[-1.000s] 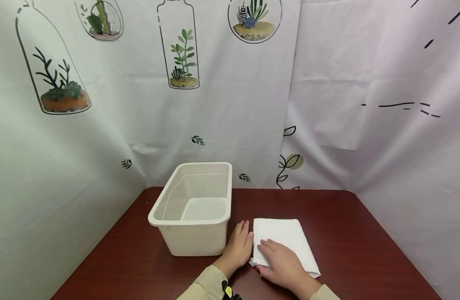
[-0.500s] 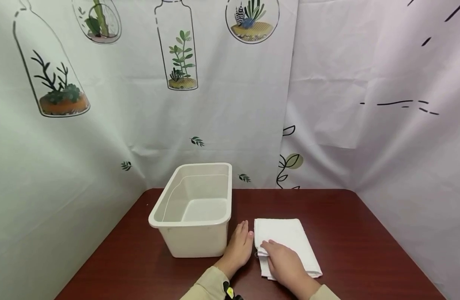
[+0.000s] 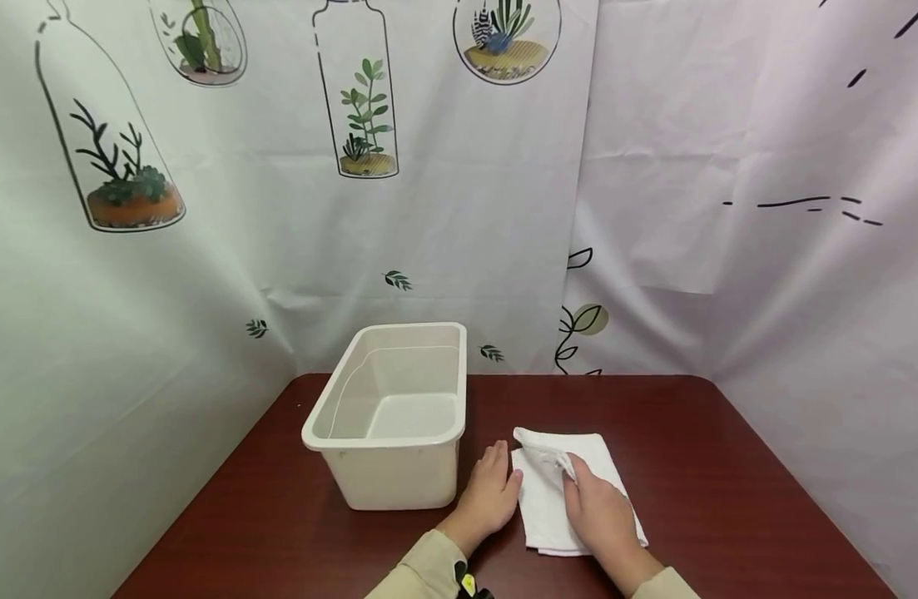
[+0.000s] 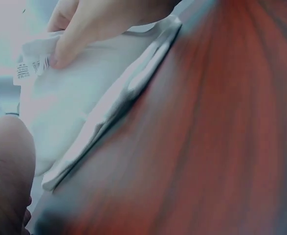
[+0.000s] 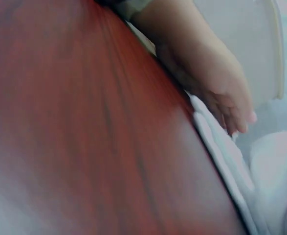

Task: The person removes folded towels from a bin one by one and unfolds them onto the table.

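A folded white cloth lies on the dark red table, right of the bin. My right hand pinches its top layer between thumb and fingers and holds that flap lifted at the left side. In the left wrist view, a printed label shows on the cloth beside the right thumb. My left hand rests at the cloth's left edge with straight fingers, between the cloth and the bin. The right wrist view catches the left hand beside the cloth's folded edge.
A cream plastic bin stands just left of my left hand, with nothing inside. The dark red table has rounded far corners. White curtains printed with plants hang behind and on both sides.
My right hand went from lying flat on the cloth to pinching its top layer, lifting the flap up and to the right. My left hand stays nearly still.
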Demonstrator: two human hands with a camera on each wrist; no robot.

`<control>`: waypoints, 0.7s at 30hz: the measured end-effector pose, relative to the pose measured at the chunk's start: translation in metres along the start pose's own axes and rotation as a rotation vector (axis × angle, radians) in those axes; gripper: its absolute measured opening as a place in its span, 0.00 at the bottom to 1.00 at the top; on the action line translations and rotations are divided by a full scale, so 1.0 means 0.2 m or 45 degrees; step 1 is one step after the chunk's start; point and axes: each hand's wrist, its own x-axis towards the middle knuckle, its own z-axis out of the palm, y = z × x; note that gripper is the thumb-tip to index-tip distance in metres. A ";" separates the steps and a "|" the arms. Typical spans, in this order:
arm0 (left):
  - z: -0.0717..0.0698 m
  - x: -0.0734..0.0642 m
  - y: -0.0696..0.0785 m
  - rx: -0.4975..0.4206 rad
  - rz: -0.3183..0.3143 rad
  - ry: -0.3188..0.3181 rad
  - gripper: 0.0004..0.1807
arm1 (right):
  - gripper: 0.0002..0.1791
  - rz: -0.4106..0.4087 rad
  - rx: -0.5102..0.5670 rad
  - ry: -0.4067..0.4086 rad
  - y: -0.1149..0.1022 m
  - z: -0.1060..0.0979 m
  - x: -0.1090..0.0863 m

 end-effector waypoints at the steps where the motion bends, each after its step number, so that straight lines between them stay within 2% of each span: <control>1: 0.01 0.00 0.01 0.013 -0.003 -0.019 0.32 | 0.18 0.008 -0.006 0.025 0.01 -0.01 0.00; 6: 0.06 0.00 0.07 0.119 -0.029 -0.119 0.35 | 0.18 -0.006 -0.017 0.165 0.07 -0.03 0.02; 12: 0.10 0.01 0.14 0.363 -0.075 -0.258 0.36 | 0.18 -0.002 -0.008 0.269 0.13 -0.07 0.02; 15: 0.10 0.01 0.15 0.415 -0.090 -0.277 0.36 | 0.18 0.015 -0.004 0.292 0.17 -0.09 0.02; 21: 0.12 0.02 0.13 0.430 -0.109 -0.292 0.37 | 0.18 0.088 -0.002 0.306 0.28 -0.16 -0.01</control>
